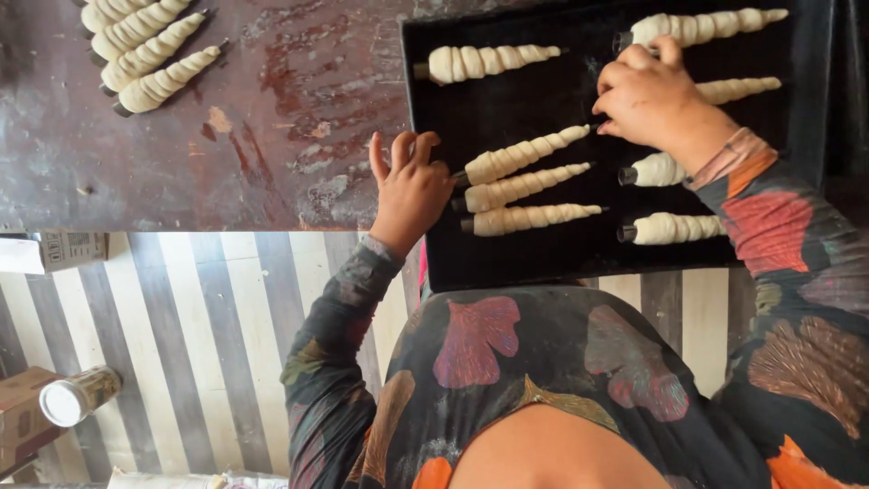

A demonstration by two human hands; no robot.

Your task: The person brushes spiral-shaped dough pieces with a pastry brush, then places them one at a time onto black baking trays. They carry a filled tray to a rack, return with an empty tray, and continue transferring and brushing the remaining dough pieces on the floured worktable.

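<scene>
The left hand (412, 186), fingers loosely spread, steadies the black baking tray (507, 263) at its left rim while the right hand (652, 95), fingers curled, nudges a dough-wrapped cone (701, 27) into the far row.

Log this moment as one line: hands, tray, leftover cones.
left hand: on tray edge | right hand: on dough cone | black tray: eight cones | table: four more cones

Off-tray items, worn tabletop & floor

Four dough-wrapped cones (149, 50) in a slanted row at tabletop (226, 136) far-left corner, touching side by side; below table's near edge, striped floor (208, 335) w/ white-lidded jar (77, 397) lying on a cardboard box (23, 421), another box (50, 251) under left edge.
</scene>
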